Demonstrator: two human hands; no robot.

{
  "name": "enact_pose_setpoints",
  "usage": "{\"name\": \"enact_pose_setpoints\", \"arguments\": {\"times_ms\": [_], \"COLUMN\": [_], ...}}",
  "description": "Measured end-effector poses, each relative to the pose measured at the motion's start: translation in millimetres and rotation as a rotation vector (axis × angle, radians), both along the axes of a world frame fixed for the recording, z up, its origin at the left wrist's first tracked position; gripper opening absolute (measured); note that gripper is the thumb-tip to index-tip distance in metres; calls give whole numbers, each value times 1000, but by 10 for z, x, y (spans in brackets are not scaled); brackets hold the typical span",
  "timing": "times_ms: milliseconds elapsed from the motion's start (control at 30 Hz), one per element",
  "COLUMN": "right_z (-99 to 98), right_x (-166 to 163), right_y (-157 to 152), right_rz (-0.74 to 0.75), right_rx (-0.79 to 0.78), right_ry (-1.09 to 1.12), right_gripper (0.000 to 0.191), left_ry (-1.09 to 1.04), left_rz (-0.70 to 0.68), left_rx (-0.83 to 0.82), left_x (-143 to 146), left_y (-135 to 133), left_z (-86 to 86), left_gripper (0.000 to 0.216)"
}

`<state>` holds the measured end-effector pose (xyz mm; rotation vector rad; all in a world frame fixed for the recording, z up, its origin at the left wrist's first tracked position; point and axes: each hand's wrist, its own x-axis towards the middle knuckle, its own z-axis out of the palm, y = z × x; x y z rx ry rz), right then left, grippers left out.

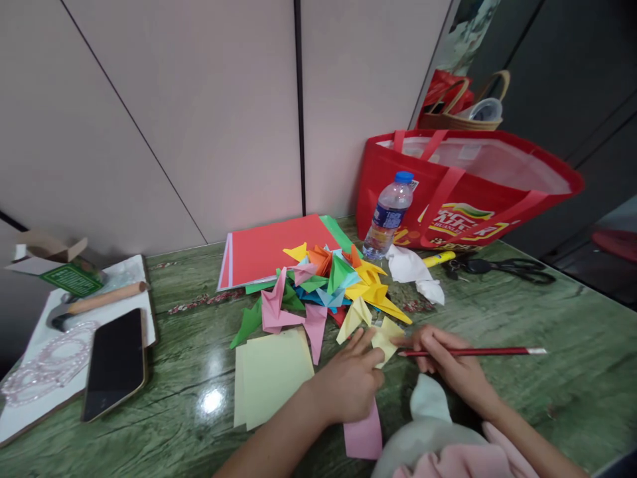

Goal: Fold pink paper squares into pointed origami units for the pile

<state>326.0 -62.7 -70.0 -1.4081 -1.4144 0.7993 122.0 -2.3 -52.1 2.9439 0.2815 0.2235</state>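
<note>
My left hand is closed at the near edge of a small pale yellow folded paper, its fingertips on it. My right hand grips a red pencil, with the sharpened tip pointing left, close to that paper. The right fingertips come up near the paper's right edge; whether they touch it I cannot tell. Beyond the hands lies a heap of folded paper pieces in several colours, among them a pink one and another pale yellow one. A pink strip of paper lies partly under my left hand.
Pale yellow square sheets lie left of my left forearm. Red sheets rest behind the heap. A water bottle, crumpled tissue, black-handled scissors and a red bag stand or lie rightward; a phone is left.
</note>
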Motion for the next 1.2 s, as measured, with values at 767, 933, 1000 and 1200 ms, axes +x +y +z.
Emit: {"name": "enact_pose_setpoints", "arguments": {"times_ms": [767,933,1000,1200], "right_z": [-40,-41,-53,-66], "right_x": [-94,-71,-59,-42], "right_y": [203,215,216,204], "right_rz": [-83,-55,-61,-81], "right_rx": [98,82,75,75], "right_ry": [-334,-341,-349,-377], "right_gripper": [22,21,22,21], "left_ry": [17,39,46,29], "left_rz": [-10,-15,-21,-21], "left_rx": [9,0,-6,-49], "left_x": [-29,-6,-1,1], "left_y": [36,48,52,53], "left_z": [29,37,36,24], "left_gripper": [15,18,17,17]}}
